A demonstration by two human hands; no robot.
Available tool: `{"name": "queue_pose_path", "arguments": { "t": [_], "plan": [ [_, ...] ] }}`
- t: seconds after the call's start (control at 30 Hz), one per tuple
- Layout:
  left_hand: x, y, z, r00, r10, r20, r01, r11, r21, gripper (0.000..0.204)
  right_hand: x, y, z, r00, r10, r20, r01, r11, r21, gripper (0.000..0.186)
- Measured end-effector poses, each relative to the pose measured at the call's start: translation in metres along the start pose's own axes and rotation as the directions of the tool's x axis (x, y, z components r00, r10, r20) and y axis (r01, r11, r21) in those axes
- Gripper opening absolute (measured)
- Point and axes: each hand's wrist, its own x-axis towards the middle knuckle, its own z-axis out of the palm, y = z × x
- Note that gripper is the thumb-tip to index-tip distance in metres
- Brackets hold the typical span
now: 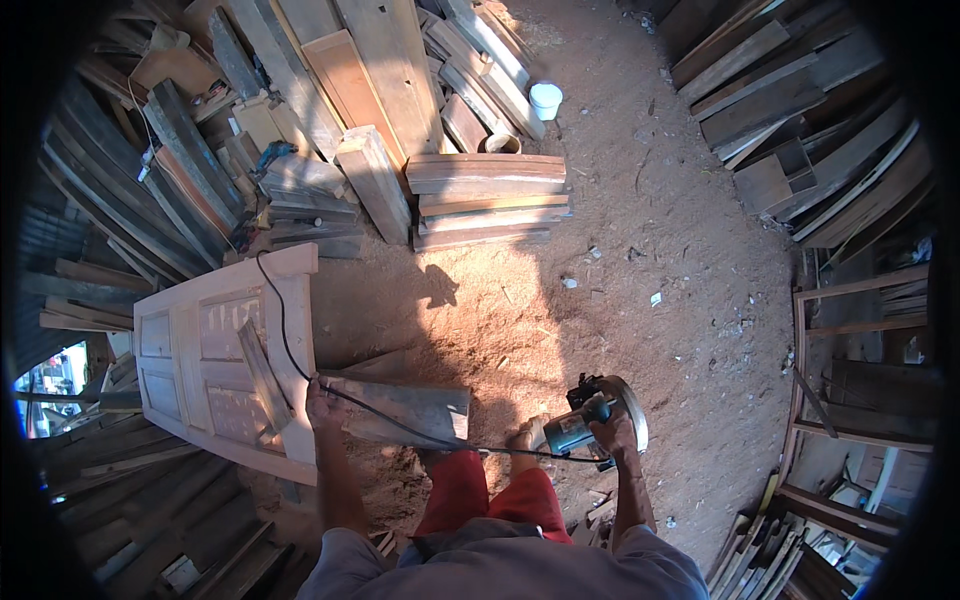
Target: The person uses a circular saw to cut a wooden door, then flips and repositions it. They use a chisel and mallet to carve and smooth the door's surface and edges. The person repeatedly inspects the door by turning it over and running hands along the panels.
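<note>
My right hand [615, 430] grips a power saw [568, 432] with a rounded metal guard, held beside my leg at lower right of centre. My left hand [325, 405] is closed on a black cord [395, 416] at the right edge of a pale wooden panelled door [185, 375]; whether it also grips the door is unclear. The cord loops over the door's top and runs across to the saw. A loose wood strip [258, 368] rests on the door, and a weathered board [415, 400] lies just right of it, in front of my legs.
Stacked planks [485, 195] and leaning boards [370, 70] stand ahead, with a white bucket [545, 100] nearby. More timber piles [110, 180] line the left. Boards [750, 80] and wooden frames [860, 325] border the right. Sawdust and scraps cover the dirt floor [660, 250].
</note>
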Motion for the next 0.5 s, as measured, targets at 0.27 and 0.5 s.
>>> {"name": "queue_pose_path", "arguments": {
  "t": [0.27,0.5],
  "plan": [
    [-0.037,-0.014,0.108,0.957,0.124,0.263,-0.136,0.990,0.026,0.026,-0.001,0.027,-0.085,0.999,0.047,-0.007,-0.048,0.993,-0.109,0.053],
    [-0.017,-0.062,0.156,0.953,0.103,0.285,-0.110,0.994,0.008,0.034,0.037,0.055,-0.125,0.993,-0.007,-0.121,0.003,0.999,-0.034,0.045]
  ]
}}
